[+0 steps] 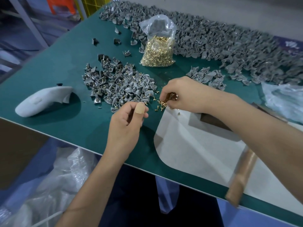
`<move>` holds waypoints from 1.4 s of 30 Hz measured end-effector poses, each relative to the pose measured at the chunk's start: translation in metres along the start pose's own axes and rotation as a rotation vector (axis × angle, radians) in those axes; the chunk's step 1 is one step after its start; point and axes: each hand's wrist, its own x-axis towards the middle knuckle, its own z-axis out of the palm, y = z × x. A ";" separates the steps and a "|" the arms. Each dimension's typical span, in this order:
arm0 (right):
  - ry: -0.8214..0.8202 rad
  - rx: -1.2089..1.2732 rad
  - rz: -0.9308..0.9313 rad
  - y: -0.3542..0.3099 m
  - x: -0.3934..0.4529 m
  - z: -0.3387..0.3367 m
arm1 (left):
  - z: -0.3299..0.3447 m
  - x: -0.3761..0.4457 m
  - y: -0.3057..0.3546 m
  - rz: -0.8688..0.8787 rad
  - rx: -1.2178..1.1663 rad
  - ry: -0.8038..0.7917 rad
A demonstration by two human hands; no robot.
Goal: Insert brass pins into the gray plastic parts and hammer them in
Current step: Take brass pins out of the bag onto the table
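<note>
A green tabletop (68,51) fills most of the frame, seen from above by the person working at it. Gray plastic parts (237,46), small curved wedge-like pieces, lie heaped in a long band across the upper right of the frame. A smaller pile of the same gray parts (121,86), many with a short brass pin standing out of them, sits at center left. A third small cluster (206,77) lies right of center. Between the heaps, at upper center, a clear plastic bag (158,45) stands upright, its lower half packed with shiny gold-colored brass pins. Loose brass pins (161,103) are scattered on the tabletop at center, each a tiny headed stud. The right hand (185,94) reaches down over these loose pins with its fingers curled, pinching into the cluster. The left hand (129,122), just below and left of it, has its fingers curled with thumb against fingertips; a tan bandage wraps the thumb, and what it holds cannot be seen. A white sheet (196,145) lies at lower right, and a blurred wooden hammer handle (241,176) rests across it. A white molded object (44,100) lies at left.
</note>
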 end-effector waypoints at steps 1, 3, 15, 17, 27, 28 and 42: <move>-0.001 -0.002 0.000 0.000 -0.001 -0.001 | 0.000 0.000 0.000 -0.002 -0.005 -0.001; 0.001 -0.005 -0.002 0.000 -0.002 -0.002 | 0.000 0.000 -0.001 -0.005 -0.010 0.000; 0.155 0.042 0.002 0.004 -0.026 -0.011 | 0.000 0.000 -0.002 0.004 -0.033 -0.011; 0.159 0.054 -0.008 0.003 -0.028 -0.008 | 0.001 -0.001 -0.001 0.034 -0.058 0.025; 0.150 0.074 0.012 -0.014 -0.008 0.022 | -0.034 0.003 -0.003 0.122 -0.011 0.239; 0.150 0.067 0.013 -0.015 -0.005 0.024 | -0.035 0.004 -0.003 0.106 0.010 0.209; 0.266 -0.074 0.131 -0.019 -0.019 0.038 | -0.018 0.001 -0.003 0.176 0.320 -0.021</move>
